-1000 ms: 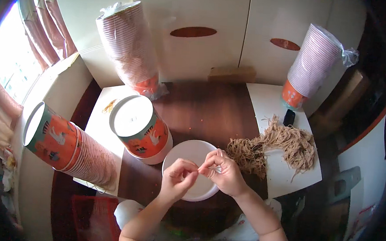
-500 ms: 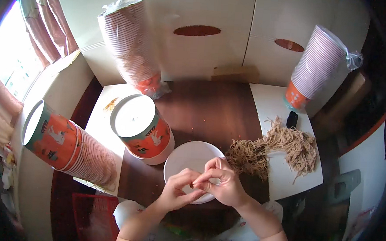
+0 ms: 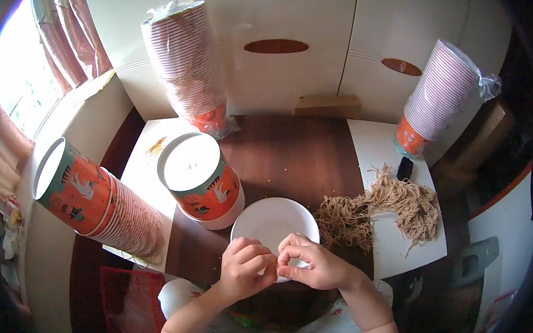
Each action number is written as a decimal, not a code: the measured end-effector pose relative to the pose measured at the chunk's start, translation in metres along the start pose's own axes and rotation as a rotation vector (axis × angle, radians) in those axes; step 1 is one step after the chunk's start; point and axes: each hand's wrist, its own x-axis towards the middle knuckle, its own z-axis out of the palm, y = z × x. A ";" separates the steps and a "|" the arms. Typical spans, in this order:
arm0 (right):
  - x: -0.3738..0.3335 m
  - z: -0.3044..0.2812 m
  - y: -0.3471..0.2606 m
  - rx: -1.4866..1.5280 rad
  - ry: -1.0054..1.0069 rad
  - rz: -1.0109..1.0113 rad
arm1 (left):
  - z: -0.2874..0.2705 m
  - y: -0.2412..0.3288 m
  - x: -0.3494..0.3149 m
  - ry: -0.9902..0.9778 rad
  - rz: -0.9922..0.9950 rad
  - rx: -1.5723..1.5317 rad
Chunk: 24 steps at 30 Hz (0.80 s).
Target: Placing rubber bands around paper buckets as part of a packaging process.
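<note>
My left hand [image 3: 248, 269] and my right hand [image 3: 310, 262] meet fingertip to fingertip over the near rim of a round white bowl-like container [image 3: 276, 208]. Both are closed in a pinch; anything between the fingers is too small or hidden to name. Left of the container stands an orange and green paper bucket [image 3: 207, 193] with a round white top. On the right, a heap of thin tan strands [image 3: 407, 205] spreads from the dark tabletop onto a white board.
A stack of paper buckets [image 3: 100, 199] leans at the left. Plastic-wrapped stacks stand at the back left [image 3: 184, 64] and back right [image 3: 439, 91]. A small black object [image 3: 404, 169] lies beside the strands. A red basket-like thing [image 3: 130, 304] is below the table's front edge.
My left hand has turned, its fingers curling in more tightly with the knuckles up. My right hand remains pinched, its fingers more rounded. The whole view has shifted slightly.
</note>
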 end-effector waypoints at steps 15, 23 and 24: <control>-0.032 -0.066 -0.005 0.871 0.280 0.089 | -0.042 -0.041 0.011 0.208 -0.031 0.687; -0.032 -0.080 0.028 -0.306 0.486 0.290 | -0.030 -0.037 0.014 0.098 -0.096 0.405; -0.029 -0.075 0.034 -0.176 0.480 0.323 | -0.026 -0.038 0.015 0.099 -0.093 0.399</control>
